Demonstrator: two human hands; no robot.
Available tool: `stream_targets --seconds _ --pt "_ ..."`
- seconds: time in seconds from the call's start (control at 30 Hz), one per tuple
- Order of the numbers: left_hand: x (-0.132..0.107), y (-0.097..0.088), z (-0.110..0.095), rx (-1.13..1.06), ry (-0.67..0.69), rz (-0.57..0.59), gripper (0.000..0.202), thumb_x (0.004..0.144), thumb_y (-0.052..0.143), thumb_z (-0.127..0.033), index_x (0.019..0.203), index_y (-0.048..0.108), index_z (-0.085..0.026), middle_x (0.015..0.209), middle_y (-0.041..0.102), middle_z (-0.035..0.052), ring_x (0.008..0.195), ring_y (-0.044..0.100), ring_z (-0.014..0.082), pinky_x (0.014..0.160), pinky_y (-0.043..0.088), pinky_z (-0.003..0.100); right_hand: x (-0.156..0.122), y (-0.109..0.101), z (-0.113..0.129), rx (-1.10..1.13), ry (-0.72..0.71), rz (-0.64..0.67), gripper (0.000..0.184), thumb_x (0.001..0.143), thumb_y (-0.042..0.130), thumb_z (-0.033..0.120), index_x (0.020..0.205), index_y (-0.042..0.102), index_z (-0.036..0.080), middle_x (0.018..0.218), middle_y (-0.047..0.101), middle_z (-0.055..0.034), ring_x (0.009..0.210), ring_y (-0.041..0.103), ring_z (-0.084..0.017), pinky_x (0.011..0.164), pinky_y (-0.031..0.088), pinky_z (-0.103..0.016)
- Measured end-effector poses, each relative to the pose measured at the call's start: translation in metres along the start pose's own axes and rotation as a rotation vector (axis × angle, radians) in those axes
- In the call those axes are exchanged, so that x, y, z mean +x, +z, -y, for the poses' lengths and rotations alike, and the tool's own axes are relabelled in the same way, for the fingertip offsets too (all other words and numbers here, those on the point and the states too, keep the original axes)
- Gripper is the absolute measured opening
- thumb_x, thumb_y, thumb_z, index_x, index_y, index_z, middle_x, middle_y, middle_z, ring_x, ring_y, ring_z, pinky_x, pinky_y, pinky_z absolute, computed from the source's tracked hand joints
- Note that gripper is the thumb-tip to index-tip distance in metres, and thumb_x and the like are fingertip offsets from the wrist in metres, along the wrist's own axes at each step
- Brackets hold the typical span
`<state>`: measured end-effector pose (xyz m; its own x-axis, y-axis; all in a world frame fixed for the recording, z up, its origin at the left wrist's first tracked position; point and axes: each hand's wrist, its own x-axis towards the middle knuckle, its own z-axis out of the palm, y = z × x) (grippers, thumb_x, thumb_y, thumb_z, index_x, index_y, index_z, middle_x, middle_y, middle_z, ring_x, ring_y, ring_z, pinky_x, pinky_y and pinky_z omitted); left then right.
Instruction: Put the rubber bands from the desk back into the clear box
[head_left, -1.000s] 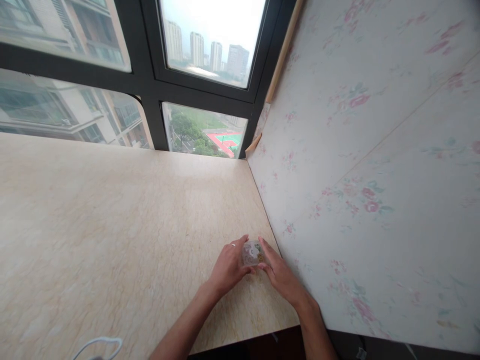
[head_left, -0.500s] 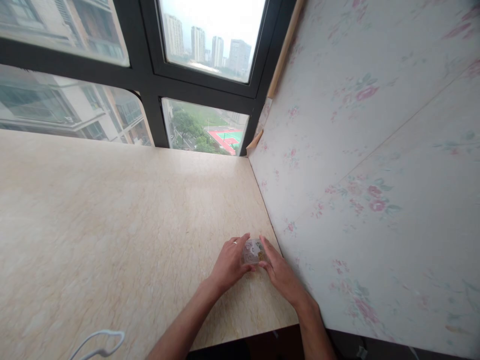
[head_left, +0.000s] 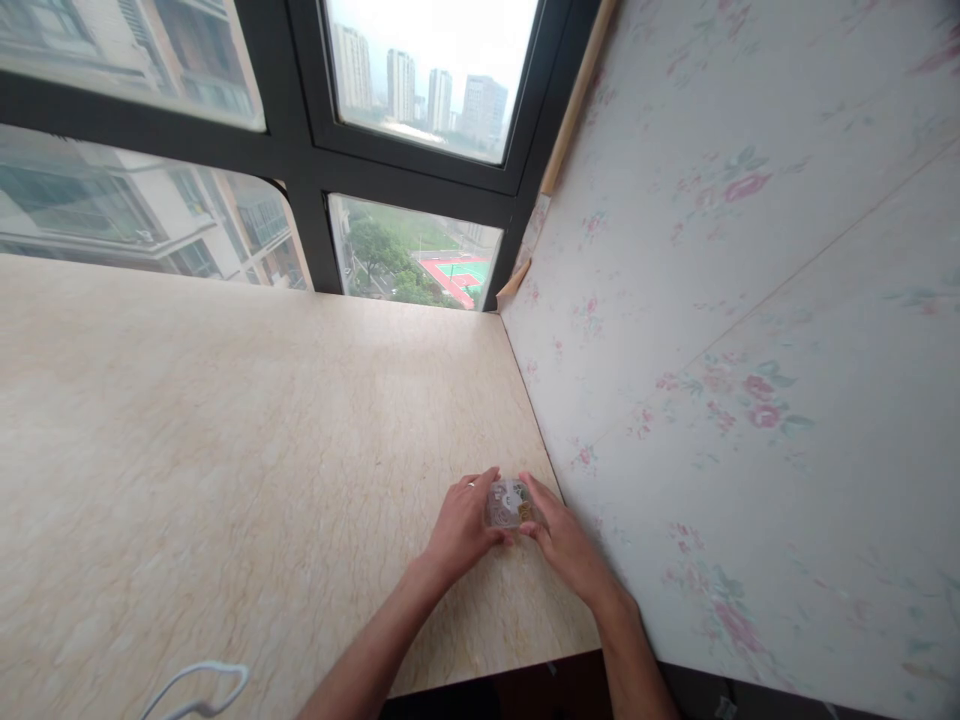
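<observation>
A small clear plastic box (head_left: 508, 505) with several little items inside, some gold, some pinkish, sits at the right end of the marble-patterned sill. My left hand (head_left: 466, 522) wraps around its left side, thumb at the near edge and fingers at the far edge; a ring shows on one finger. From the other side my right hand (head_left: 557, 530) grips the box's right end between thumb and fingers. What exactly the small items are is too small to tell. Whether the box is lifted off the surface I cannot tell.
The beige marble sill (head_left: 225, 430) stretches left towards a dark-framed window (head_left: 405, 175). A floral-papered wall (head_left: 675, 330) rises close on the right of my hands. A white cable loop (head_left: 202, 690) lies at the lower left. The sill's front edge runs below my wrists.
The view has shifted very slightly. Both hands stay around the box, with hardly any visible movement.
</observation>
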<state>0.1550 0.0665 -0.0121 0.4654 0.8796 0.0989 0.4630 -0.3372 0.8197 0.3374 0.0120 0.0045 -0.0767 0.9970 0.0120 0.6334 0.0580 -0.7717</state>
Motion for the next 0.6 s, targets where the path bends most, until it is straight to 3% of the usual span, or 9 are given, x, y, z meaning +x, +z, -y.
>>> stream_targets --seconds 0.37,0.6 --pt "-0.004 0.007 -0.002 0.037 -0.018 -0.050 0.079 0.061 0.082 -0.021 0.132 0.045 -0.021 0.127 0.060 0.0127 0.120 0.052 0.0329 0.099 0.038 0.051 0.007 -0.003 0.001 -0.056 0.051 -0.025 0.065 0.075 0.054 0.010 0.138 0.047 0.025 0.142 0.050 -0.0052 0.132 0.044 -0.020 0.113 0.030 -0.044" --pt "-0.007 0.012 0.002 0.054 0.008 -0.077 0.083 0.064 0.080 -0.023 0.136 0.038 -0.019 0.131 0.057 0.0164 0.124 0.050 0.0333 0.102 0.037 0.053 0.014 -0.004 0.002 -0.312 -0.048 0.011 0.065 0.073 0.059 0.006 0.134 0.053 0.029 0.137 0.055 -0.0067 0.133 0.043 -0.027 0.113 0.023 -0.056"
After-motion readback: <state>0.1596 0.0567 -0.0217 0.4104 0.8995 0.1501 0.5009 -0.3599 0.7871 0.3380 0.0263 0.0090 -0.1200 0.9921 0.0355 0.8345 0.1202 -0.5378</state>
